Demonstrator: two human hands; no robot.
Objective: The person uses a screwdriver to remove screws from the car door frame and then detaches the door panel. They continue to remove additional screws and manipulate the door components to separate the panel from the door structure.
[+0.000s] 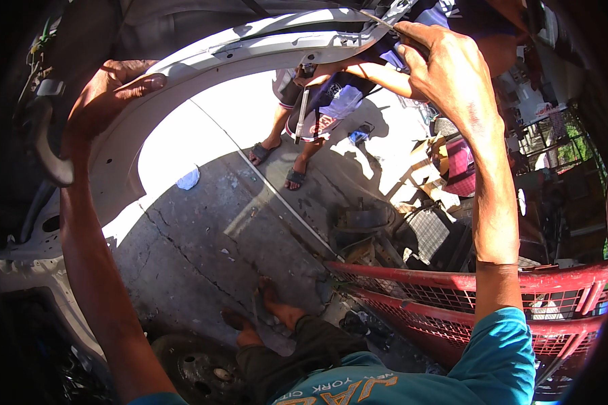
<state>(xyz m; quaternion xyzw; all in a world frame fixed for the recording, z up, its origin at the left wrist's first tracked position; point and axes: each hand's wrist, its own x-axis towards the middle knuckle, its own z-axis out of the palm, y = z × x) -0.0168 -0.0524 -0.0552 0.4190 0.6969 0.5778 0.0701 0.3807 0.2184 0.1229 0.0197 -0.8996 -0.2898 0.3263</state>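
A person in a teal shirt [378,385] works with both arms raised at a pale curved metal car-body panel [321,42], which arches above a sunlit and shadowed concrete floor [196,226]. The left hand [101,91] grasps the panel's left end, its thumb laid over the near face. The right hand [449,71] is lifted at the panel's right end, fingers bent beside the tip of a thin rod [378,19]; whether they close on it cannot be told. Beneath the arch, a second person in dark shorts [344,98] and slide sandals [295,177] stands on the floor, holding a slender metal tool [302,115] that points downward. A blue object [360,135], too small to identify, lies near that person's feet. A pale line [277,189] runs across the concrete. A red mesh railing [446,278] borders the floor's near right side, with dark, cluttered parts [368,217] piled just beyond it. A wheel [196,368] sits at the near left, beside the worker's legs.
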